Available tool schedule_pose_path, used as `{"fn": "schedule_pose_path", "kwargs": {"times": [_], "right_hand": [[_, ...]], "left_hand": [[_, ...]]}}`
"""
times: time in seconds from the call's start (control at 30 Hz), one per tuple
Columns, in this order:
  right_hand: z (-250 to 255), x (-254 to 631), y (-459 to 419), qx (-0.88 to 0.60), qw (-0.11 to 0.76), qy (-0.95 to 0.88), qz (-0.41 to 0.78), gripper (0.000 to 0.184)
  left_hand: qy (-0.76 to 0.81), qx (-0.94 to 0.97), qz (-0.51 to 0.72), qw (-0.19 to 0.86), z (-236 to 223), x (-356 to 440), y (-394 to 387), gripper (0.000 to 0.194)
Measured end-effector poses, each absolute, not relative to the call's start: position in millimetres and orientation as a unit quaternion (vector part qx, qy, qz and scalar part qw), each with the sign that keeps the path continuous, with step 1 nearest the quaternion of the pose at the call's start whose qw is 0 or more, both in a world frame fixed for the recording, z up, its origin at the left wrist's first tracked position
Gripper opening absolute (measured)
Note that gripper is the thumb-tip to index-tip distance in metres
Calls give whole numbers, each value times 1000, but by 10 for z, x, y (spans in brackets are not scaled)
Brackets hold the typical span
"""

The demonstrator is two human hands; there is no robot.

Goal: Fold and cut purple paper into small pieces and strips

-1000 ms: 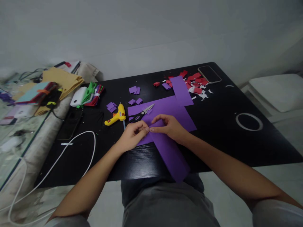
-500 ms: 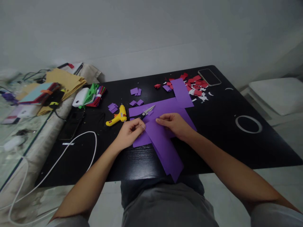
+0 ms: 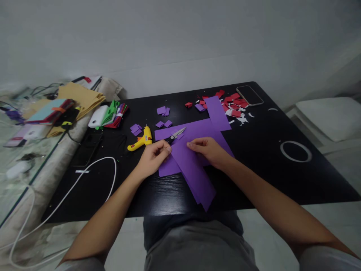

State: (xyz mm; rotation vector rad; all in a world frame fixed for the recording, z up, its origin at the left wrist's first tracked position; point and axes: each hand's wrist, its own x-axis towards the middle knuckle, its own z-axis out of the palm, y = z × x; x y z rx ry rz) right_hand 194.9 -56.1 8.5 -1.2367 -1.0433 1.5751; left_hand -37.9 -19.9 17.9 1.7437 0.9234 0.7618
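Observation:
A long folded strip of purple paper [image 3: 193, 175] slants down toward the table's near edge, held at its upper end. My left hand [image 3: 154, 157] pinches its upper left corner between thumb and fingers. On the upper right corner, my right hand [image 3: 207, 149] is closed with thumb and fingertips. Beneath lies a larger purple sheet [image 3: 197, 126], partly covered by the strip and my hands. Scissors [image 3: 175, 136] rest on that sheet, blades pointing away to the right, their handles mostly hidden behind my left hand. Left of them lies a yellow glue gun [image 3: 141, 140].
Small purple pieces [image 3: 163, 110] lie in groups behind the glue gun. Red and white scraps [image 3: 235, 105], another purple sheet [image 3: 217, 113] and a phone [image 3: 249, 95] are at the back right. A white ring [image 3: 296, 151] lies right; a white cable [image 3: 114, 171] loops at left.
The strip's lower end has shifted slightly up and left. Both hands keep their hold at its top; the whole view has moved a little.

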Motion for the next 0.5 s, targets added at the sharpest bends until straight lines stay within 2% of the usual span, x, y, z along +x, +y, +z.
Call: {"fn": "schedule_pose_path", "kwargs": {"times": [0.13, 0.4, 0.5], "right_hand": [[46, 1942, -559, -509, 437, -435, 601, 46], [80, 1927, -565, -487, 412, -376, 672, 54], [81, 1917, -578, -497, 410, -389, 659, 49]], "left_hand": [[381, 720, 321, 483, 169, -378, -187, 31], [396, 709, 329, 482, 192, -374, -191, 32], [397, 707, 336, 479, 196, -382, -188, 30]]}}
